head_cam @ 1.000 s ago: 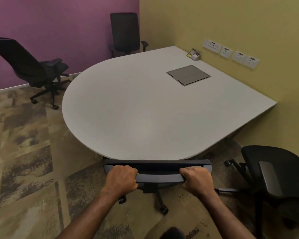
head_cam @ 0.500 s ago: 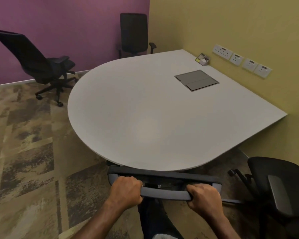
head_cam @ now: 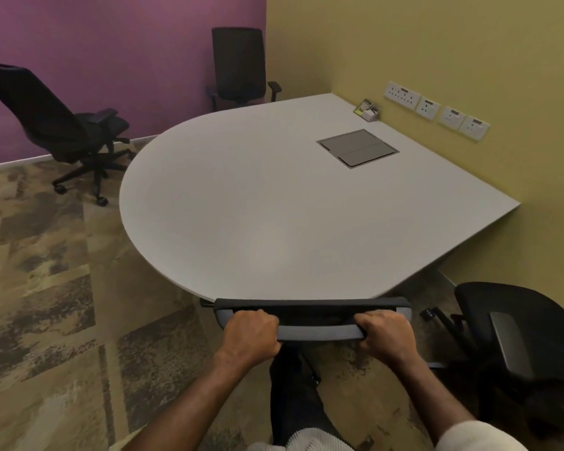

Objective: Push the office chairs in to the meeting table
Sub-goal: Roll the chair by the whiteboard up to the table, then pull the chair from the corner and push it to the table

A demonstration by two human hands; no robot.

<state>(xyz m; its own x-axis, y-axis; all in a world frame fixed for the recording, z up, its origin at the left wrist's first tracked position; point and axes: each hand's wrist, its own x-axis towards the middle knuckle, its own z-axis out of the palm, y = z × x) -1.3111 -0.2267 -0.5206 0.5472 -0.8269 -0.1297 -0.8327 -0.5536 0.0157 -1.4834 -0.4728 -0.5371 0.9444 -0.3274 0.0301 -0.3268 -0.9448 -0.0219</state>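
A grey meeting table (head_cam: 258, 203) with a rounded near end fills the middle of the view. A black office chair's backrest top (head_cam: 316, 315) sits right against the table's near edge; its seat is hidden under the tabletop. My left hand (head_cam: 253, 333) grips the left part of that backrest top and my right hand (head_cam: 385, 335) grips the right part. A second black chair (head_cam: 62, 122) stands away from the table at the left by the purple wall. A third chair (head_cam: 238, 65) stands at the far end. A fourth chair (head_cam: 515, 340) is at the lower right, apart from the table.
A closed cable hatch (head_cam: 357, 148) and a small card holder (head_cam: 368, 110) are on the tabletop. Wall sockets (head_cam: 437, 110) line the yellow wall on the right. Patterned carpet (head_cam: 46, 304) covers the floor to the left. My leg (head_cam: 293, 402) is below the held chair.
The held chair has rolled forward until its backrest meets the table edge. My view has moved closer and my leg has stepped in below the chair.
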